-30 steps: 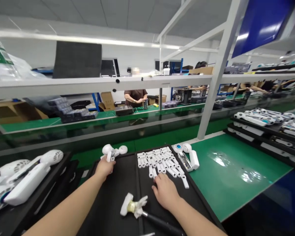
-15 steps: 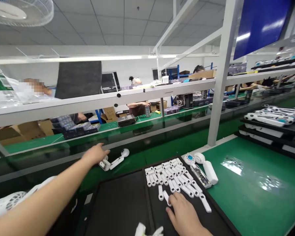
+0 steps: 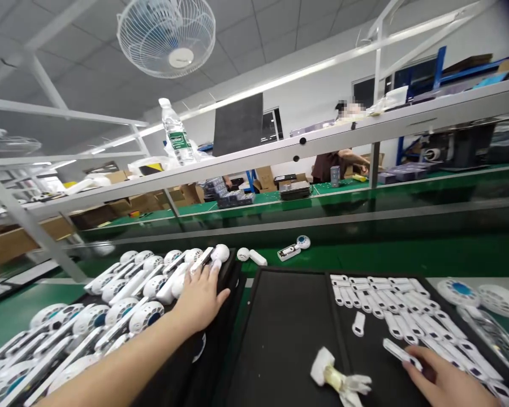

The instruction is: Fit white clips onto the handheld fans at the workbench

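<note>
My left hand (image 3: 200,299) reaches to the far right corner of a stack of white handheld fans (image 3: 146,319) with round grilled heads. Its fingers are spread and touch the fan parts there; what lies under the fingertips is partly hidden. My right hand (image 3: 445,376) pinches a small white plastic cover (image 3: 396,351) with a dark end, held tilted over a black tray (image 3: 373,350). Beside it lie rows of similar white covers (image 3: 398,302), with a single loose cover (image 3: 358,324) apart from them.
A crumpled white and yellow glove-like item (image 3: 339,376) lies on the near tray. Two opened fans, one a fan with a blue centre (image 3: 294,249), rest on the green belt (image 3: 365,251). More fan parts (image 3: 487,311) sit at right. A bottle (image 3: 177,135) stands on the rail; a person works across.
The view has turned left. My left hand has moved from the fan parts on the belt to the fan stack. My right hand has lifted a white cover from the tray.
</note>
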Available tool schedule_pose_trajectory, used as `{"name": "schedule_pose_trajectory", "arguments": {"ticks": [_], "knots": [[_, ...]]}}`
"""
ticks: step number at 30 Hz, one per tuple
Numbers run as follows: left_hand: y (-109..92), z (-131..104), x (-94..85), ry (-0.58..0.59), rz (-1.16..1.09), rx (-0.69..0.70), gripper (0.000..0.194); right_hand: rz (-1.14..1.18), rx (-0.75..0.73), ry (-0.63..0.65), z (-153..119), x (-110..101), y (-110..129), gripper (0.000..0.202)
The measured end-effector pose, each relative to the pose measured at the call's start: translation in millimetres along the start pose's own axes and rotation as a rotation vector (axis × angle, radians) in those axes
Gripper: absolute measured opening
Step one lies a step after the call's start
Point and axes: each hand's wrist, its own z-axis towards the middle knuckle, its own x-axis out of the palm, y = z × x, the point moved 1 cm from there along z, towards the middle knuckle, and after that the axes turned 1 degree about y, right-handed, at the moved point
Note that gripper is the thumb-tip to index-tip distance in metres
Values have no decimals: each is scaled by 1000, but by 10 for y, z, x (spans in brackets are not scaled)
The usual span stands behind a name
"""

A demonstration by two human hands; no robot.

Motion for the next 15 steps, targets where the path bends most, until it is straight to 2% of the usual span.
{"name": "schedule_pose_trajectory", "arguments": {"ticks": [3,6,9,12,14,15], "knots": [[-29,-13,-106,-15,-157,61,52,88,-9,-43,-92,-141,152,49],[26,126,-237,-14,-264,-73,47,179,-22,-112,-175,-222,317,53],[87,318,-301,106,-377,-230,34,279,32,-91,-231,-263,414,56],[84,407,-278,273,-536,-343,22,355,24,-112,-293,-337,496,56],[37,375,-261,310,-648,-382,20,411,9,-177,-355,-410,583,57],[-1,333,-267,286,-704,-383,19,458,4,-209,-398,-444,645,58]]}}
